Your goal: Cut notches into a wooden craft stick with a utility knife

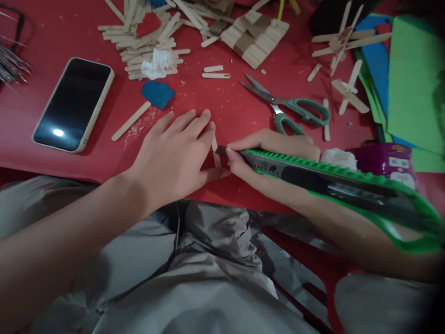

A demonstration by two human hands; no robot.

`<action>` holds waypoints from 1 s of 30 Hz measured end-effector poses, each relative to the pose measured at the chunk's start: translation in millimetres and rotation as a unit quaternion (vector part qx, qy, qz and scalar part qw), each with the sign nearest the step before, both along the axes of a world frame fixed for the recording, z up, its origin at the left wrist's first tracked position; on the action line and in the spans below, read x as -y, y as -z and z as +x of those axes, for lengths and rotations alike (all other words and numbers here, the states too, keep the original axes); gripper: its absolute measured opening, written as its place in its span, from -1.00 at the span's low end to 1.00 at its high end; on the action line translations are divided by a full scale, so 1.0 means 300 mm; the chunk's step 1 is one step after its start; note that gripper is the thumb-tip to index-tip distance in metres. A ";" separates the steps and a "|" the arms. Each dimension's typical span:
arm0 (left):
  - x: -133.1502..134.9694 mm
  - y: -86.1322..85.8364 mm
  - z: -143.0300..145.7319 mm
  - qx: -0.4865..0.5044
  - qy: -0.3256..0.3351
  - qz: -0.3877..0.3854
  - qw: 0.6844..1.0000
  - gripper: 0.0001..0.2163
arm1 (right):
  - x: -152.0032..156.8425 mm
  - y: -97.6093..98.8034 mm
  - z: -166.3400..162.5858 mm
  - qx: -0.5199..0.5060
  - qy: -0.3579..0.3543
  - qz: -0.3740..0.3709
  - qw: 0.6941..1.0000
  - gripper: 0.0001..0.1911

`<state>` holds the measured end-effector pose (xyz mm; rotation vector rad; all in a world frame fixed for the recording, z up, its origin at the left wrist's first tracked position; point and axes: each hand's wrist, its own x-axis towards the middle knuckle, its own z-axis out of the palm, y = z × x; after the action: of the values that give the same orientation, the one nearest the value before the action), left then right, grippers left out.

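Observation:
A small wooden craft stick (217, 155) lies on the red table near its front edge. My left hand (174, 157) rests palm down beside it, the index fingertip at the stick's upper end and the thumb at its lower end, holding it against the table. From the right, my right hand (267, 160) is closed around a green utility knife (333, 185), with thumb and forefinger pinching close to the blade. The blade's tip touches or nearly touches the stick's right side. The knife's long body hides part of my right hand and forearm.
Open scissors (278, 99) lie beyond my right hand. A phone (73, 104) and a blue scrap (158, 94) are at left. Piled craft sticks (139, 46) and a woven stick panel (255, 37) sit behind; coloured paper (415, 83) and a purple object (385, 160) are at right.

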<state>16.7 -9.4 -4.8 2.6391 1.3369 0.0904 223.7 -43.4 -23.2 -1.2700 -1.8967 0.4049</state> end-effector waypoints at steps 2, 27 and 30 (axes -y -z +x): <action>-0.001 -0.001 0.001 -0.001 -0.001 -0.003 1.000 -0.40 | 0.000 0.002 -0.001 0.004 0.007 0.004 1.000 -0.88; -0.001 -0.003 0.004 -0.023 -0.005 0.004 1.000 -0.37 | 0.013 -0.015 0.004 0.044 0.016 0.000 0.999 -0.82; -0.001 -0.002 0.003 -0.024 0.001 0.008 1.000 -0.40 | 0.004 -0.016 -0.003 0.035 0.012 0.017 0.999 -0.86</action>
<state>17.6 -9.0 -4.3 2.6715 1.3549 0.0380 222.7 -44.6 -18.5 -1.2974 -1.9368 0.3185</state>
